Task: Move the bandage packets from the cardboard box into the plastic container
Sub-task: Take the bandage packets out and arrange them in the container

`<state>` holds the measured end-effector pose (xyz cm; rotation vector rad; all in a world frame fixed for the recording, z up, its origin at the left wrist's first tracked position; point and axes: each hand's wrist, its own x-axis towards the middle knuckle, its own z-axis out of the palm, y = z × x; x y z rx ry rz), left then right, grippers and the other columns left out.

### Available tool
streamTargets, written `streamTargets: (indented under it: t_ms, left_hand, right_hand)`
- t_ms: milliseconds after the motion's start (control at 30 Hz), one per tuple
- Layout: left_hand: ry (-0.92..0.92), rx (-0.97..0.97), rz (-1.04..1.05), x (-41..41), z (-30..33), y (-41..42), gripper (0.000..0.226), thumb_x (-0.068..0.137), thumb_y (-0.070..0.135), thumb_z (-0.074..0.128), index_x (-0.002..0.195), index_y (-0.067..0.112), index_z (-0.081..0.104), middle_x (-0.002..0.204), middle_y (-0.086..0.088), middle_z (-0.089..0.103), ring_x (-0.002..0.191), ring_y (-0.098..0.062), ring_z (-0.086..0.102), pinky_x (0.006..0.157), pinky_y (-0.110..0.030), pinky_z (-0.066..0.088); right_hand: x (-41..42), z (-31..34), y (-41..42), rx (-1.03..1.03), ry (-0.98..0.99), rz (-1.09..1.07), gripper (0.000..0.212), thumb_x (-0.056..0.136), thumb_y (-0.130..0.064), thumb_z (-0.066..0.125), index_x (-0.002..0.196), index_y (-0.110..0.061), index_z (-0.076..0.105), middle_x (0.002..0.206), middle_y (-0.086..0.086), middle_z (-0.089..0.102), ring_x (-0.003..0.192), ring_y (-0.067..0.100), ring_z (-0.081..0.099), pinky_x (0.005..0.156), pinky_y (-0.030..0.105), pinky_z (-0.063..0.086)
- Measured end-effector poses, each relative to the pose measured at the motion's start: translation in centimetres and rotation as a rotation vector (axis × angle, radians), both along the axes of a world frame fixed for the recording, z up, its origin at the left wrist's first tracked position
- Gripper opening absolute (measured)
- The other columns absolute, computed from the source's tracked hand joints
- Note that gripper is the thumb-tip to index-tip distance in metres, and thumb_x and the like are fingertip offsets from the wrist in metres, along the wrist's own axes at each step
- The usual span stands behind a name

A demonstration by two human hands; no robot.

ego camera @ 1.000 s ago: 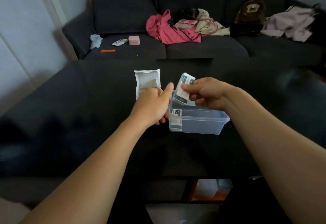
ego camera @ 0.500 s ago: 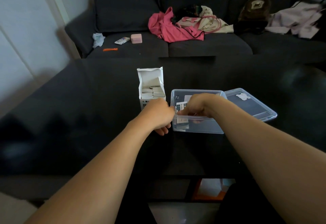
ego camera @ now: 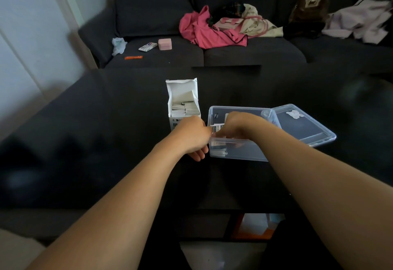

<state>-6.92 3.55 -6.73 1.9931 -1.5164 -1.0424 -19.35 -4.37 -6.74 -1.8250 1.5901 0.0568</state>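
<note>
my right hand [ego camera: 236,128] pinches a bandage packet [ego camera: 217,129] inside the plastic container [ego camera: 238,152] to seat it; my left hand [ego camera: 191,137], curled, steadies its left wall; cardboard box [ego camera: 183,101] just left holds more

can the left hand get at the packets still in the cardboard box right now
Probably yes. The cardboard box stands open-topped just beyond the left hand, packets showing inside, with nothing between. The right hand is over in the plastic container.
</note>
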Motion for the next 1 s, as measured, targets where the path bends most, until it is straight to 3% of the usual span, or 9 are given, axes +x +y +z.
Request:
streamTargets:
  t_ms: [100,233,367,467,667,833,1000]
  left_hand:
    - [0.014,0.003,-0.006,-0.1,0.1,0.1,0.028,0.105,0.031,0.051,0.103,0.004,0.061,0.078,-0.016,0.072,0.049,-0.021,0.065,0.043,-0.027,0.052]
    - [0.007,0.008,-0.006,-0.1,0.1,0.0,0.027,0.106,0.025,0.045,0.105,0.003,0.061,0.079,-0.017,0.071,0.052,-0.022,0.064,0.044,-0.028,0.053]
    - [0.000,0.008,-0.009,-0.1,-0.1,-0.1,0.026,0.107,0.023,0.042,0.103,0.005,0.060,0.081,-0.017,0.072,0.053,-0.021,0.065,0.046,-0.029,0.054]
    - [0.006,0.000,-0.013,0.0,-0.1,-0.1,0.026,0.106,0.023,0.044,0.103,0.005,0.062,0.080,-0.016,0.072,0.052,-0.020,0.065,0.045,-0.028,0.053]
    - [0.012,-0.005,-0.014,0.0,-0.2,-0.3,0.026,0.105,0.028,0.047,0.109,0.006,0.060,0.077,-0.014,0.072,0.051,-0.019,0.066,0.044,-0.027,0.052]
    - [0.000,-0.006,-0.025,0.0,-0.2,-0.3,0.028,0.106,0.028,0.046,0.105,0.005,0.062,0.079,-0.014,0.072,0.053,-0.019,0.066,0.044,-0.027,0.053]
    - [-0.007,-0.006,-0.024,0.0,-0.1,-0.3,0.028,0.107,0.027,0.043,0.110,0.005,0.061,0.080,-0.014,0.072,0.055,-0.020,0.066,0.044,-0.027,0.053]
  right_hand:
    - [0.1,0.4,0.0,-0.019,0.003,0.010,0.029,0.093,-0.034,0.071,0.088,-0.010,0.057,0.096,0.008,0.064,0.083,0.022,0.067,0.067,0.029,0.056]
    - [0.0,0.5,0.0,-0.016,-0.039,0.035,0.018,0.097,-0.025,0.066,0.090,-0.010,0.059,0.101,0.009,0.065,0.078,0.016,0.063,0.064,0.025,0.050]
    - [-0.3,0.4,-0.4,0.038,-0.046,0.038,0.023,0.097,-0.023,0.066,0.111,-0.005,0.063,0.114,0.012,0.069,0.078,0.018,0.069,0.062,0.025,0.053]
    - [-0.4,0.5,-0.6,0.169,-0.074,0.009,0.039,0.096,-0.021,0.067,0.129,-0.003,0.057,0.122,0.020,0.067,0.085,0.028,0.076,0.076,0.036,0.064]
    - [-0.3,0.6,-0.5,0.164,-0.064,0.029,0.038,0.097,-0.020,0.066,0.130,-0.003,0.057,0.115,0.020,0.067,0.085,0.030,0.076,0.076,0.038,0.064]
    - [-0.6,0.6,-1.0,0.196,-0.042,-0.006,0.038,0.096,-0.023,0.068,0.125,-0.002,0.058,0.104,0.021,0.073,0.077,0.029,0.078,0.066,0.035,0.064]
    - [-0.7,0.6,-1.2,0.164,-0.064,-0.019,0.038,0.094,-0.024,0.071,0.121,-0.002,0.059,0.101,0.022,0.074,0.076,0.031,0.078,0.072,0.039,0.065]
